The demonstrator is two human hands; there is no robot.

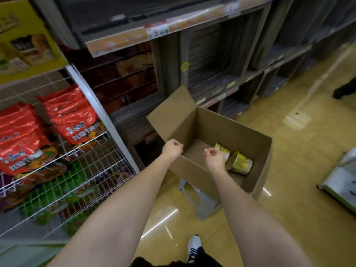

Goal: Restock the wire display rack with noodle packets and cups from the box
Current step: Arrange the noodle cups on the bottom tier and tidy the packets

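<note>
— Nearest the lens: two bare forearms, reaching forward and down. Below them, a dark trouser edge and one white shoe (194, 247) on the yellow floor.

— And the hands?

— Left hand (172, 149) at the near-left rim of the cardboard box (194, 171), fingers curled; gripping the rim or merely clenched above it, impossible to tell. Right hand (214, 158) over the box opening, fingers loosely curled, apparently holding nothing.

— Where is the stock?

— Two yellow noodle cups (239, 165) lying on their sides on the box floor, toward the right wall. One just right of the right hand and partly covered by it; the other a little further right and nearer the front. Long axes roughly level, tipped, not upright.

— So the nearer hand?

— The right, clearly. Probably a short reach down and rightward. The left is well apart from both cups, across the box.

— And the destination?

— Wire display rack (81, 170) to the left, beyond the left arm. Red noodle packets (73, 120) stacked on its upper tier, green and purple ones behind the mesh below.

— Anything unclear?

— Plenty blurred: shelf goods behind the box, cup labels unreadable. Box's near inner corner hidden by its own wall, so more stock there unknown.
</note>
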